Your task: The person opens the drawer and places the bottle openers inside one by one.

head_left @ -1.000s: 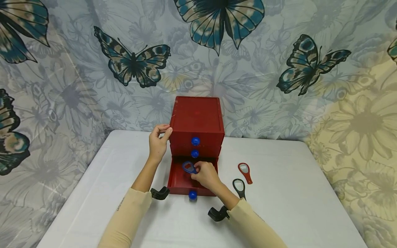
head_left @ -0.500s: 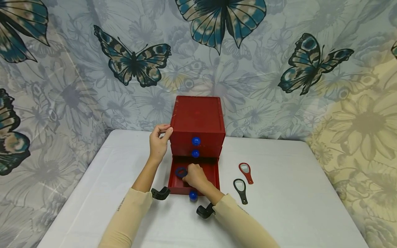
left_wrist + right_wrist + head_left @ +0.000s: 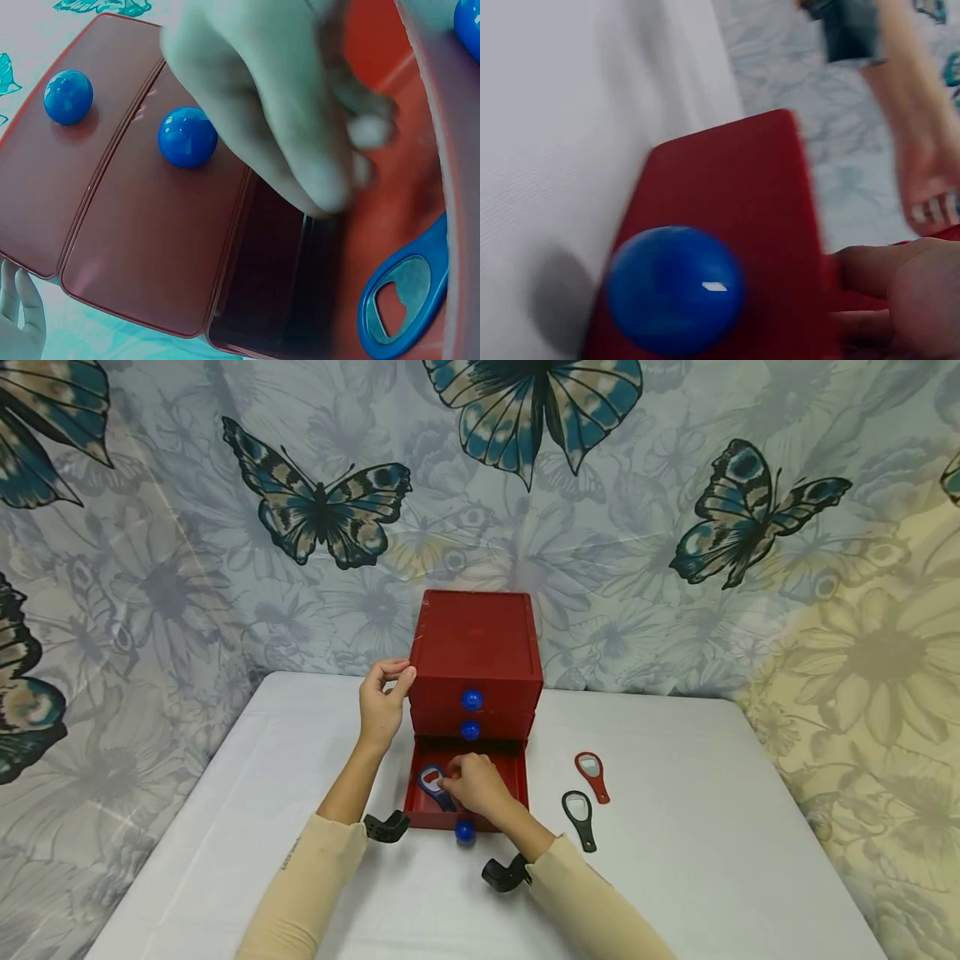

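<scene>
A blue bottle opener [image 3: 432, 787] with a metal insert lies in the pulled-out bottom drawer [image 3: 435, 821] of a small red drawer cabinet [image 3: 476, 635]. In the left wrist view the opener [image 3: 409, 300] leans its handle towards the drawer front. My right hand [image 3: 480, 787] is over the drawer, to the right of the opener, fingers bent loosely with nothing between them. At the cabinet's upper left edge, my left hand [image 3: 382, 706] touches the side with its fingertips. The two upper drawers, each with a blue ball knob [image 3: 187, 137], are closed.
On the white table [image 3: 690, 827], right of the cabinet, lie a red bottle opener [image 3: 593, 777] and a black bottle opener [image 3: 579, 820]. The open drawer's own blue knob [image 3: 465, 832] juts forward. A butterfly-patterned cloth [image 3: 600, 610] hangs behind.
My right hand carried the blue bottle opener leftward and down into the drawer, let go of it, and drew slightly right. My left hand has stayed at the cabinet.
</scene>
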`<action>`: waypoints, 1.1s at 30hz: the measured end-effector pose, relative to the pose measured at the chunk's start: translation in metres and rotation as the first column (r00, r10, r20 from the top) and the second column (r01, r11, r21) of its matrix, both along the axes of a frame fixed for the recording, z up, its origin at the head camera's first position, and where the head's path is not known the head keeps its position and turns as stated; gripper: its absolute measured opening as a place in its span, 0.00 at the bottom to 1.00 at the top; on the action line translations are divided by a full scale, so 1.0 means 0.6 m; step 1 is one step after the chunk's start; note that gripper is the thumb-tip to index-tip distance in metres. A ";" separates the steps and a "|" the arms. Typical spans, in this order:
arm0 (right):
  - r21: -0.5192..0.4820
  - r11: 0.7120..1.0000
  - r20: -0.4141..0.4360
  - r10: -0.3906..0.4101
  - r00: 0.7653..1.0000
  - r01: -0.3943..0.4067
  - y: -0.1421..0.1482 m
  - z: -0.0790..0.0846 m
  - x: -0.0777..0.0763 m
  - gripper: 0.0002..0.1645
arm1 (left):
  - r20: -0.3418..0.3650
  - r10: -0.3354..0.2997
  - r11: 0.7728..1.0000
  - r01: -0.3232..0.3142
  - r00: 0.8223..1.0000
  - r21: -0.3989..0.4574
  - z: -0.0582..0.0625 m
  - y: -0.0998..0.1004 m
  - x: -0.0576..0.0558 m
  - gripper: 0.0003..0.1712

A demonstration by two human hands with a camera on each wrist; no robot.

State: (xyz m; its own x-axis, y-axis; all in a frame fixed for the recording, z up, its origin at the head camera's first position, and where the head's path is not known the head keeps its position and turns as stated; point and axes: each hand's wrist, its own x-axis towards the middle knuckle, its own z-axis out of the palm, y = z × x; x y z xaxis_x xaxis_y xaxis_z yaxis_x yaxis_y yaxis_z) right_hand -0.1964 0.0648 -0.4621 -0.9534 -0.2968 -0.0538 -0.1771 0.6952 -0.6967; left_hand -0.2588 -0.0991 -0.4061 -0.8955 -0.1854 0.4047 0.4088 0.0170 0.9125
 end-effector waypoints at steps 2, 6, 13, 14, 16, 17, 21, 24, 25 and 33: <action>-0.017 1.000 -0.027 0.003 1.000 -0.004 0.011 0.011 0.007 0.18 | -0.002 -0.005 1.000 0.005 1.000 0.004 -0.010 -0.001 -0.010 0.14; -0.034 0.999 -0.075 -0.019 0.997 0.017 0.040 0.027 0.020 0.17 | -0.003 -0.009 1.000 0.009 1.000 0.004 -0.014 0.000 -0.013 0.15; -0.041 0.995 -0.136 -0.093 0.986 0.088 0.100 0.032 0.029 0.13 | -0.010 0.023 1.000 -0.023 1.000 0.017 -0.018 -0.005 -0.013 0.14; -0.041 0.994 -0.139 -0.111 0.984 0.106 0.110 0.032 0.030 0.13 | -0.012 0.021 1.000 -0.020 1.000 0.017 -0.018 -0.005 -0.013 0.14; -0.031 0.990 -0.154 -0.144 0.978 0.141 0.131 0.029 0.034 0.12 | -0.007 0.015 1.000 -0.015 1.000 0.019 -0.017 -0.003 -0.013 0.14; -0.020 0.987 -0.159 -0.160 0.974 0.159 0.142 0.027 0.036 0.13 | -0.006 0.012 1.000 -0.012 1.000 0.021 -0.016 -0.002 -0.013 0.15; 0.016 0.977 -0.172 -0.209 0.963 0.214 0.183 0.015 0.045 0.14 | -0.012 0.012 0.999 -0.011 1.000 0.030 -0.014 0.001 -0.014 0.15; 0.049 0.965 -0.168 -0.245 0.955 0.257 0.211 0.004 0.052 0.15 | -0.017 0.015 0.999 -0.015 1.000 0.032 -0.014 0.001 -0.016 0.14; 0.065 0.961 -0.168 -0.256 0.952 0.270 0.220 0.000 0.056 0.15 | -0.019 0.017 0.999 -0.016 1.000 0.033 -0.014 0.001 -0.016 0.14; 0.193 0.913 -0.106 -0.345 0.932 0.360 0.272 -0.023 0.093 0.20 | -0.020 0.029 0.999 -0.029 0.999 0.016 -0.017 -0.002 -0.013 0.14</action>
